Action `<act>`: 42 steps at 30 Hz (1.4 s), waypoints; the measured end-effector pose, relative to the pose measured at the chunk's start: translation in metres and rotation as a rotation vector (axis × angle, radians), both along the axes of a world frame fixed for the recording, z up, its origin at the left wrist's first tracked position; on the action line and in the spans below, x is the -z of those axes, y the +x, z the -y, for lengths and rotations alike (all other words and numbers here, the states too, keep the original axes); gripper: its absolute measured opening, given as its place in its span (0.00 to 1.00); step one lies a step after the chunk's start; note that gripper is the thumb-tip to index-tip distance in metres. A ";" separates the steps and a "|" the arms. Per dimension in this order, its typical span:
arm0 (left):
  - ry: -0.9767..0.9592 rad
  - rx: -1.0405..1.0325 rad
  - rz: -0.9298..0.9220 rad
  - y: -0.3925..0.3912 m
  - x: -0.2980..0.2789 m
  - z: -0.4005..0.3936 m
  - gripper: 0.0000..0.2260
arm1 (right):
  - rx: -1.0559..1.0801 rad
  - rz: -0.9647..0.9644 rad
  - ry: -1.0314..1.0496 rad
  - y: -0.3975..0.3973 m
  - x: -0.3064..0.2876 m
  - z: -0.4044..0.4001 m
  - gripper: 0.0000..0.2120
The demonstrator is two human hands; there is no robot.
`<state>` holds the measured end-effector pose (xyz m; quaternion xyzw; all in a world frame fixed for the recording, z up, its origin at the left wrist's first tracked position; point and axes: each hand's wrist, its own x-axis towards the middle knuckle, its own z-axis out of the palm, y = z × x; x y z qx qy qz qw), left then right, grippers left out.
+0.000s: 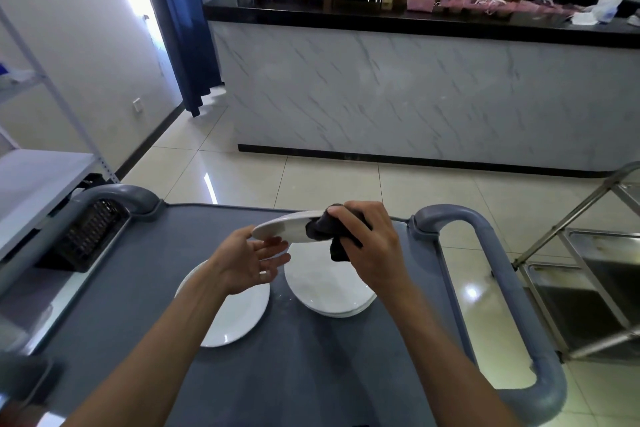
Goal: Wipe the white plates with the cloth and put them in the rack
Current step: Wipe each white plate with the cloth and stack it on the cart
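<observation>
- The grey cart (pixel 145 288) is being used as the worktop, so that every plate is being kept within reach of both arms
- The dark rack (pixel 88 236) is being kept at the cart's left edge, apart from the plates, presumably so that wiped plates are being carried only a short way
- A stack of white plates (pixel 332 291) is being left on the cart's middle, under the raised plate, likely awaiting wiping; a single white plate (pixel 235 315) is lying just left of it
- The raised plate (pixel 284 227) is being held above the cart, nearly level, so that its face is being offered to the cloth
- The left hand (pixel 252 260) is being kept open under that plate's near rim, fingers straight, as a support
- The right hand (pixel 367 239) is being closed around the dark cloth (pixel 325 232), which is being pressed on the plate's right edge
</observation>
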<state>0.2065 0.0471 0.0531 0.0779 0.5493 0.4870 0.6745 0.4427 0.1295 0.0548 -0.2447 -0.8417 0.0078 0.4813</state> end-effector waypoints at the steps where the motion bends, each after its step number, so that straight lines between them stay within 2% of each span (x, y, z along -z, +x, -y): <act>1: 0.023 -0.034 0.018 0.002 0.000 -0.001 0.14 | -0.006 0.006 0.002 0.000 0.001 0.001 0.15; 7: 0.136 -0.316 0.185 -0.004 -0.005 -0.006 0.10 | -0.059 0.031 -0.016 -0.001 0.014 0.003 0.21; 13: 0.191 -0.351 0.069 -0.015 -0.004 -0.006 0.09 | -0.049 0.110 -0.081 0.006 0.031 0.004 0.23; 16: 0.267 -0.355 0.024 -0.014 -0.001 -0.007 0.10 | -0.061 0.116 -0.166 0.005 0.035 0.008 0.25; 23: 0.368 -0.324 -0.220 0.000 -0.003 -0.005 0.10 | -0.087 0.062 -0.413 -0.018 0.019 0.021 0.31; 30: 0.420 -0.178 -0.417 0.017 -0.005 0.001 0.10 | -0.069 0.041 -0.596 -0.043 0.010 0.021 0.33; 33: 0.449 -0.120 -0.495 0.024 -0.010 0.003 0.08 | -0.029 -0.053 -0.739 -0.051 0.005 0.020 0.30; 36: 0.465 -0.108 -0.521 0.028 -0.014 0.005 0.08 | 0.009 -0.123 -0.671 -0.056 0.005 0.018 0.25; 42: 0.497 -0.071 -0.547 0.026 -0.016 0.008 0.08 | 0.045 -0.116 -0.532 -0.063 0.008 0.014 0.23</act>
